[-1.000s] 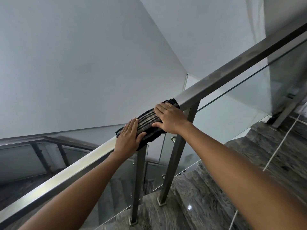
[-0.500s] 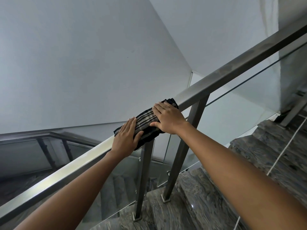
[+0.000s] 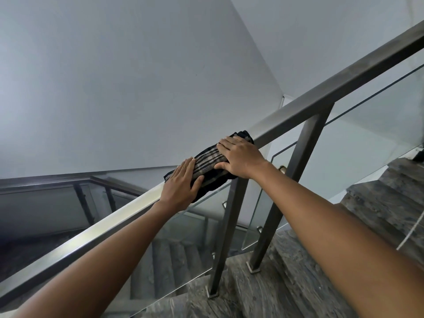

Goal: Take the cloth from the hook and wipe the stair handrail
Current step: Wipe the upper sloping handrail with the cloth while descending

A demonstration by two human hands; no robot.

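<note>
Head view, inspection of the wiping station: the checked cloth (image 3: 212, 164) lies folded over the top of the sloping metal handrail (image 3: 321, 97), with a dark flap hanging down its near side. The left hand (image 3: 180, 189) presses flat on the cloth's lower end, fingers straight and close together, thumb spread toward the flap. The right hand (image 3: 239, 158) covers the upper end, fingers laid over the top and thumb bearing against the near face; I judge this a press rather than a closed grip, since nothing is pinched.

Risks noted, as judgement only:
- Neither hand clamps the cloth. On a smooth, tilted rail, a push along the slope could let it bunch up or slide out from under the palms.
- The far side of the rail opens onto the stairwell; a cloth that slips over that edge would likely fall to the lower flight (image 3: 174, 255).
- The hanging flap could snag on the nearer post (image 3: 229, 226) just beneath it.
- Both arms are extended and bear on the rail while the person stands on polished stone steps (image 3: 298, 283); leaning further would shift weight onto a sliding cloth.
- The glass panel (image 3: 344, 157) below the rail would pick up smears if the flap drags across it.
</note>
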